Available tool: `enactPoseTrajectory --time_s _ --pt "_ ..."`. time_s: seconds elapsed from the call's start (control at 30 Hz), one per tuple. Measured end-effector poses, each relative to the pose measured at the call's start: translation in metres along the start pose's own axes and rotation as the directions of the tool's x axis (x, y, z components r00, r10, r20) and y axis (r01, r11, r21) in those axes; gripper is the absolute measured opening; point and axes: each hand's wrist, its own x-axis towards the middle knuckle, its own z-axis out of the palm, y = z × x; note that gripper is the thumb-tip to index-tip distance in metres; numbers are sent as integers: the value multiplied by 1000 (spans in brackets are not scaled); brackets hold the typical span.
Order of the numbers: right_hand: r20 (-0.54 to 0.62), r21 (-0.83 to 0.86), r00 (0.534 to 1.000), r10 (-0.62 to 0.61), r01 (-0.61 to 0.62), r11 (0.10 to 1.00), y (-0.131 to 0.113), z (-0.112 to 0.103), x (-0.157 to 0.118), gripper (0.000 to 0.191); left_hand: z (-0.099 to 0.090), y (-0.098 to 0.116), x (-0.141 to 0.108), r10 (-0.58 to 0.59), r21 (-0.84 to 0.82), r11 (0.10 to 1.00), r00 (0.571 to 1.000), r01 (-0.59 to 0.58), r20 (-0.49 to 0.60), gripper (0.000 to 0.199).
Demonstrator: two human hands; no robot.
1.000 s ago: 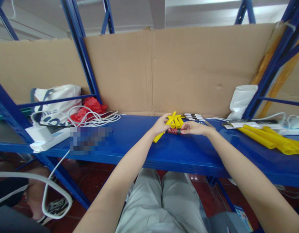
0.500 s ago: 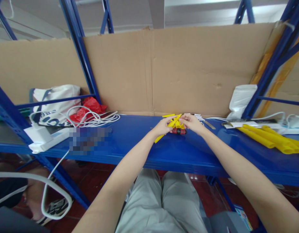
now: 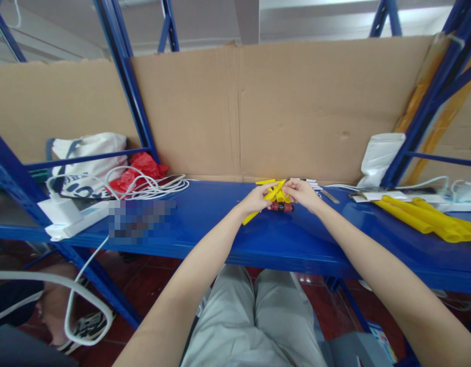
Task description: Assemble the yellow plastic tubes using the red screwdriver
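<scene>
Left hand [image 3: 255,200]: closed on a yellow piece [image 3: 274,190], which slants up from its fingers toward the right hand; right hand [image 3: 298,193]: fingertips drawn together at the upper end of the same piece, the two hands nearly meeting; whether the right fingertips grip the piece or only touch it, cannot be told.

A second yellow strip [image 3: 251,216] projects below the left hand, toward the near edge of the desk [image 3: 220,224]; whether it is joined to the piece above is hidden by the fingers. Red and black item [image 3: 282,207]: lying on the desk just below the fingers, between the hands; further yellow pieces [image 3: 266,181] lie just beyond the left hand.

White strips [image 3: 310,183] lie just behind the right hand; a flat metallic strip [image 3: 330,196] rests to its right. Well to the right of both hands, large yellow tubes [image 3: 422,216] lie in a group, with a white pouch [image 3: 381,159] standing behind them; well to the left, coiled white cable [image 3: 162,187], a red plastic bag [image 3: 141,171], a white cloth bag [image 3: 93,158] and a white power strip [image 3: 84,220]; brown cardboard [image 3: 296,112] stands behind the desk.
</scene>
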Motion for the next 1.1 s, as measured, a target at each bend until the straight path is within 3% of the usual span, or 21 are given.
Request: enactPoseTrajectory --time_s 0.33,0.57,0.67,0.73,0.8,0.93,1.1 --pt "-29 -8 999 42 -42 999 -1 0 1 18 2 3 -1 -59 -17 998 998 59 2 81" --pt "-68 -56 996 50 -54 997 2 -6 3 19 -2 9 0 -188 -127 978 963 165 -196 83" --pt "-206 -244 978 33 -84 966 8 -27 8 13 -2 9 0 -222 -148 971 939 189 -261 82" --pt "-307 -476 952 0 -153 866 13 -46 10 7 -3 10 -1 -229 -164 969 927 186 -297 80" --pt "-328 -660 944 23 -247 709 20 -66 10 7 -3 11 -1 -231 -184 966 919 179 -318 78" --pt "-292 -828 940 178 -341 444 38 -94 8 15 -3 12 -1 -262 -245 950 918 192 -296 79" --pt "-314 -848 901 300 -408 337 52 -102 4 17 -2 9 1 -298 -332 920 924 209 -241 82"
